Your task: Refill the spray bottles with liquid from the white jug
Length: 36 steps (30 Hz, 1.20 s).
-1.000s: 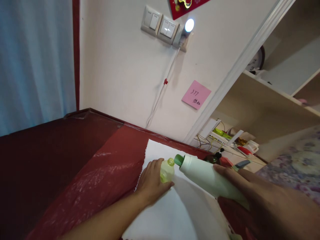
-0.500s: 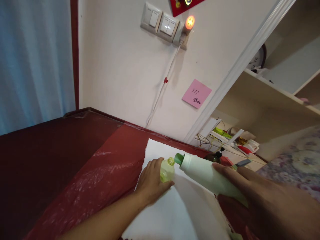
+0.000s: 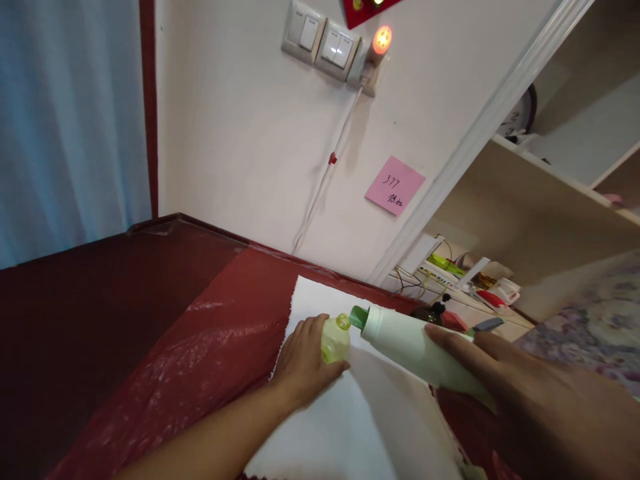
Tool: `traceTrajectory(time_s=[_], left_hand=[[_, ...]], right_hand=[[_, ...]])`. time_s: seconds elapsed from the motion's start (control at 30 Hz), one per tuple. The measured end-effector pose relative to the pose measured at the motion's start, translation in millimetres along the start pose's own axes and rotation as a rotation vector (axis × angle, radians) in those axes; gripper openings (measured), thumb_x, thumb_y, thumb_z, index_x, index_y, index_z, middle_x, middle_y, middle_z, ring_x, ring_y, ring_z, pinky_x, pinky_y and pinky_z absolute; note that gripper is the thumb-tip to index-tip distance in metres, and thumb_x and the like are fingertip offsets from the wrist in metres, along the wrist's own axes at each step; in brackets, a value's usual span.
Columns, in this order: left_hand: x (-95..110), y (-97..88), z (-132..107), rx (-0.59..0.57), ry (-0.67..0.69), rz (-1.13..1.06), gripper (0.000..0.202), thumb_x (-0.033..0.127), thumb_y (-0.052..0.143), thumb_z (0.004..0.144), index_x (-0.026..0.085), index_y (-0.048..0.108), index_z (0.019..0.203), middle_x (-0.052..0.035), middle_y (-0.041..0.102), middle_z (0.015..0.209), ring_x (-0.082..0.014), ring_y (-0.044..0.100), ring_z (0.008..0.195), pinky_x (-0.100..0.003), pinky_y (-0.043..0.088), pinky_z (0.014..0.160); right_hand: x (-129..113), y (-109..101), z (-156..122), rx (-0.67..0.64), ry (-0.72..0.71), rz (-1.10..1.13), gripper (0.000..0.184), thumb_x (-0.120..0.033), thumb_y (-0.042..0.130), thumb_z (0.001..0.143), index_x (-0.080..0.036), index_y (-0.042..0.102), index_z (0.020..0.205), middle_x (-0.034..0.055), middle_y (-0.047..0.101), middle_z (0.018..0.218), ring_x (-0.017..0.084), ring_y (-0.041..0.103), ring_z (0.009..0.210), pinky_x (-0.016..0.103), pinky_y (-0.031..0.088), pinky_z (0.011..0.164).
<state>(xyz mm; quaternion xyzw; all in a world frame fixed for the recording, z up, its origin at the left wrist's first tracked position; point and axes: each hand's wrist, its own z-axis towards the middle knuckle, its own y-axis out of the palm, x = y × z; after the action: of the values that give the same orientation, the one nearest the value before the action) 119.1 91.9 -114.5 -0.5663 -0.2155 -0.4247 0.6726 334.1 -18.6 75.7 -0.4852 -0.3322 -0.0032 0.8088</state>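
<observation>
My left hand (image 3: 306, 363) is wrapped round a small see-through yellow-green bottle (image 3: 336, 341), its uncapped neck at the top. In my right hand (image 3: 520, 393) is a larger pale green bottle (image 3: 415, 340), tipped nearly on its side. Its darker green spout (image 3: 358, 317) points left and sits right beside the small bottle's mouth; whether the two touch I cannot tell. No liquid can be made out between them. Beneath both hands lies a white sheet (image 3: 330, 427) with a ragged left edge.
A red plastic-covered tabletop (image 3: 200, 347) runs up to the wall. Behind the pale green bottle stands a dark pump bottle (image 3: 431, 312). A white cord (image 3: 320, 193) hangs from the wall socket, left of a pink note (image 3: 395, 186). Shelving (image 3: 550, 180) with clutter is at right.
Both hands and both bottles hold almost the same places. The whole view has shifted very slightly.
</observation>
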Motion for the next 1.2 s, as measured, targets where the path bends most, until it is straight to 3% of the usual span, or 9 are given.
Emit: traceTrajectory(time_s=[0.47,0.87,1.0,1.2], left_hand=[[0.7,-0.8,-0.1,0.001,-0.001,-0.001,0.079,0.041,0.079,0.074,0.019,0.046,0.142,-0.0139,0.059,0.135,-0.0341,0.052,0.126,-0.05,0.044,0.108],[1.2,-0.7,0.0,0.01,0.005,-0.013,0.081,0.037,0.081,0.073,0.016,0.046,0.143,-0.0147,0.058,0.137,-0.0332,0.051,0.127,-0.05,0.043,0.11],[1.3,-2.1,-0.6,0.006,0.008,-0.02,0.081,0.037,0.081,0.074,0.015,0.046,0.143,-0.0153,0.057,0.138,-0.0335,0.051,0.127,-0.05,0.043,0.111],[1.4,-1.3,-0.4,0.005,0.006,-0.023,0.083,0.037,0.082,0.073,0.014,0.045,0.144,-0.0158,0.057,0.138,-0.0343,0.051,0.128,-0.051,0.043,0.111]], right_hand=[[0.2,0.7,-5.4,0.013,-0.023,-0.038,0.044,-0.029,0.049,0.088,-0.03,0.055,0.131,0.0024,0.068,0.081,0.016,0.06,0.043,0.026,0.034,0.037],[-1.2,-3.3,-2.2,0.05,-0.047,-0.08,0.046,-0.024,0.043,0.084,-0.031,0.054,0.128,-0.0017,0.063,0.072,0.018,0.063,0.042,0.027,0.041,0.035],[-0.9,-3.7,-4.4,0.033,-0.038,-0.11,0.049,-0.025,0.041,0.086,-0.029,0.05,0.134,0.0006,0.067,0.079,0.018,0.064,0.043,0.029,0.041,0.035],[-1.8,-4.4,-2.7,0.021,-0.033,-0.109,0.04,-0.03,0.043,0.092,-0.031,0.052,0.13,-0.0014,0.065,0.076,0.018,0.067,0.047,0.026,0.044,0.037]])
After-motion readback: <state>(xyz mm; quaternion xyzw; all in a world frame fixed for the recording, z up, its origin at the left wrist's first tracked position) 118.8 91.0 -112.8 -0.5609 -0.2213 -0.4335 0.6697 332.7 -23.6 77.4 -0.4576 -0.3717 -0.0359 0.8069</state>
